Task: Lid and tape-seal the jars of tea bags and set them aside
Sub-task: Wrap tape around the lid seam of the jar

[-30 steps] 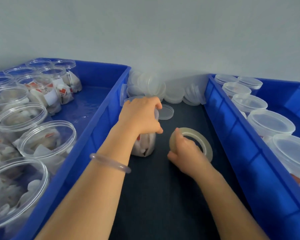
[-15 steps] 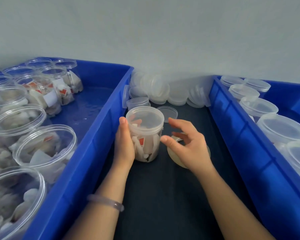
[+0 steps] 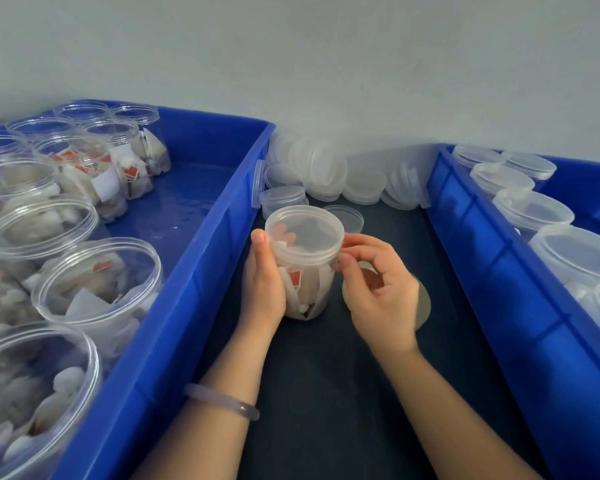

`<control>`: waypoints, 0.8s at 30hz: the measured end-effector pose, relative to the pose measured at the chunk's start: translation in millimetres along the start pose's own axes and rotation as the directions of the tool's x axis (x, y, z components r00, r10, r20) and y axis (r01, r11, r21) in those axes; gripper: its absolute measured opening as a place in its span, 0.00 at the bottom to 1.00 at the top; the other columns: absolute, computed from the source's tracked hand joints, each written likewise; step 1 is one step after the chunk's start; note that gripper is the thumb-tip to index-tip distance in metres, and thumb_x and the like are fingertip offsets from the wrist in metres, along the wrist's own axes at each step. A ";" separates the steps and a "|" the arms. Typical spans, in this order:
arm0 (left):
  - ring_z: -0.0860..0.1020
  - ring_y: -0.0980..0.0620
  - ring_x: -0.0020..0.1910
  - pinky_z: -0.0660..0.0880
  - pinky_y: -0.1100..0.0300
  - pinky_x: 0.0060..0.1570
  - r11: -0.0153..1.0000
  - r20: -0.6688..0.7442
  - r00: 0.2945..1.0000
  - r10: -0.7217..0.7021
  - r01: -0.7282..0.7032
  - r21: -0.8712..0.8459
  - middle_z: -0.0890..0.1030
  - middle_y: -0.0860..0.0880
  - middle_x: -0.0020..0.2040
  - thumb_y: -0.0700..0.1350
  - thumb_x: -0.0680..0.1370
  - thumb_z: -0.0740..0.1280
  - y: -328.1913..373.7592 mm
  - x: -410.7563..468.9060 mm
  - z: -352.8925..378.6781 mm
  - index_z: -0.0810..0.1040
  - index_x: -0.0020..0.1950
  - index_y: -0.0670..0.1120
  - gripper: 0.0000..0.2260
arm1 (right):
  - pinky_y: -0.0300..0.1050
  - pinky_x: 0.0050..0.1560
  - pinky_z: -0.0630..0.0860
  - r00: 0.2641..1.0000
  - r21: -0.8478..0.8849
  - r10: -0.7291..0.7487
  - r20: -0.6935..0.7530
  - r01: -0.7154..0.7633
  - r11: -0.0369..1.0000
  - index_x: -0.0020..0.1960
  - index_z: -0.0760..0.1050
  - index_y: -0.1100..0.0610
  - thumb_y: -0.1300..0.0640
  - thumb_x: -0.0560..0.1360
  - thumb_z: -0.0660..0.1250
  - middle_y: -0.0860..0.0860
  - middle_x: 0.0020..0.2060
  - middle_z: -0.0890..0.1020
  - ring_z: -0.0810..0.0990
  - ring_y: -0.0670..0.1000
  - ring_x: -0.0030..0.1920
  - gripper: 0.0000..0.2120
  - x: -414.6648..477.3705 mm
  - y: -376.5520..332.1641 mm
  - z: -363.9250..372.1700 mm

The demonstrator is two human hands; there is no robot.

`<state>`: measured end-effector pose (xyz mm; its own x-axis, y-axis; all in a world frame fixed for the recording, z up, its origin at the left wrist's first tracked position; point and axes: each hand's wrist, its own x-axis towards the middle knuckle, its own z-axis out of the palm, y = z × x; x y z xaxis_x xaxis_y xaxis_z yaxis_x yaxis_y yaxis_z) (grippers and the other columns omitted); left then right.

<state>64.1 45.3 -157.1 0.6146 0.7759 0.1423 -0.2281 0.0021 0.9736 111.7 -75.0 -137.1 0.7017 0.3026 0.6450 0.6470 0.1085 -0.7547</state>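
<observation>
**On the dark mat (image 3: 326, 393), mid-bench: jar (image 3: 303, 271) gripped, lid (image 3: 305, 233) on**

Grip: left hand (image 3: 262, 289) wraps the jar's left wall, palm flat to it, fingers round the back, thumb upright with its tip at the lid's edge. The right hand (image 3: 378, 289) is curled, and its thumb and forefinger pinch the lid's skirt on the right side. Cannot tell whether anything lies between those fingertips and the plastic.

The jar stands upright on the mat. It is clear plastic, packed with white tea bags, one red tag showing. The frosted lid sits level on top. Pale bracelet (image 3: 222, 401) on the left wrist.

Tape roll (image 3: 425, 303) lies flat on the mat under the right hand, just beside the jar, mostly hidden.

Behind the jar, near it, one loose lid (image 3: 347, 218) lies flat. Farther back, a heap of frosted lids (image 3: 326, 168) leans at the foot of the wall.

Left crate (image 3: 194, 289), blue: open jars (image 3: 97, 278), no caps, each filled with tea bags, some with red tags, crowded along its left side.

Right crate (image 3: 499, 289), blue: capped jars (image 3: 530, 211) in a row along its near wall, more behind. Their contents are hardly readable from this angle.
</observation>
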 end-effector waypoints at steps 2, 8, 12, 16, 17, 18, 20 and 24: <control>0.78 0.53 0.58 0.74 0.61 0.56 1.000 -0.018 1.000 -0.002 0.002 -0.003 0.82 0.49 0.57 0.67 0.73 0.43 -0.8 0.1 1.0 0.78 0.56 0.53 0.31 | 0.31 0.50 0.72 0.997 -0.023 -0.012 0.081 0.014 1.000 0.44 0.74 0.52 0.65 0.74 0.63 0.48 0.52 0.78 0.78 0.39 0.52 0.08 -0.5 -0.2 -3.5; 0.78 0.56 0.56 0.70 0.75 0.49 0.998 -0.059 0.997 0.047 -0.044 0.042 0.81 0.49 0.56 0.58 0.82 0.43 -5.2 1.2 3.5 0.78 0.62 0.44 0.29 | 0.41 0.58 0.74 0.947 -0.047 0.083 0.311 -0.072 0.996 0.45 0.70 0.54 0.65 0.79 0.58 0.50 0.60 0.76 0.76 0.45 0.59 0.08 1.6 3.2 -23.2; 0.75 0.67 0.49 0.68 0.78 0.45 0.988 -0.051 0.993 0.102 -0.096 0.120 0.80 0.52 0.52 0.62 0.75 0.43 -4.4 -2.1 4.4 0.77 0.57 0.47 0.30 | 0.36 0.50 0.75 0.960 -0.036 0.172 0.222 -0.168 0.985 0.45 0.71 0.58 0.67 0.79 0.59 0.46 0.51 0.78 0.79 0.43 0.45 0.08 12.8 4.6 -16.1; 0.74 0.69 0.50 0.71 0.71 0.52 0.981 -0.027 0.990 0.138 -0.133 0.138 0.79 0.54 0.52 0.66 0.74 0.43 -3.8 -1.3 1.9 0.76 0.60 0.46 0.33 | 0.31 0.42 0.73 0.964 0.013 0.219 0.149 -0.223 0.975 0.44 0.73 0.55 0.67 0.78 0.61 0.42 0.43 0.80 0.78 0.38 0.37 0.09 18.8 6.9 -6.1; 0.74 0.70 0.49 0.70 0.73 0.51 0.977 -0.023 0.987 0.162 -0.157 0.143 0.78 0.55 0.52 0.67 0.72 0.44 -4.2 -2.7 1.8 0.75 0.60 0.46 0.34 | 0.31 0.42 0.74 0.962 0.064 0.241 0.126 -0.250 0.966 0.45 0.74 0.56 0.67 0.78 0.62 0.42 0.41 0.81 0.78 0.38 0.37 0.08 20.0 8.1 -4.5; 0.74 0.71 0.49 0.69 0.76 0.49 0.975 -0.024 0.983 0.180 -0.175 0.138 0.78 0.56 0.51 0.68 0.71 0.43 -5.4 -4.5 1.7 0.75 0.59 0.46 0.35 | 0.31 0.41 0.75 0.956 0.132 0.273 0.112 -0.286 0.949 0.46 0.75 0.57 0.68 0.77 0.64 0.43 0.39 0.82 0.79 0.38 0.37 0.07 21.5 8.9 -4.0; 0.75 0.72 0.49 0.67 0.78 0.48 0.977 -0.019 0.982 0.189 -0.186 0.109 0.78 0.57 0.51 0.68 0.70 0.43 -5.8 -7.9 3.1 0.75 0.57 0.48 0.34 | 0.33 0.41 0.76 0.929 0.276 0.348 0.122 -0.369 0.888 0.49 0.76 0.57 0.67 0.75 0.66 0.44 0.37 0.83 0.80 0.39 0.37 0.07 24.9 9.7 -4.8; 0.75 0.64 0.50 0.70 0.73 0.49 0.931 0.047 0.946 0.322 -0.325 0.163 0.76 0.57 0.51 0.68 0.73 0.48 -4.5 -12.1 4.3 0.73 0.58 0.43 0.32 | 0.39 0.44 0.77 0.899 0.343 0.411 0.150 -0.438 0.831 0.53 0.79 0.53 0.64 0.80 0.60 0.47 0.45 0.85 0.81 0.45 0.45 0.11 33.6 7.9 -9.7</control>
<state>60.9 33.2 -162.5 0.5429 0.7050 0.4563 -0.2890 -0.3533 0.8898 143.3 -73.1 -120.2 0.8522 0.4588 0.2514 0.1284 0.2826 -0.9506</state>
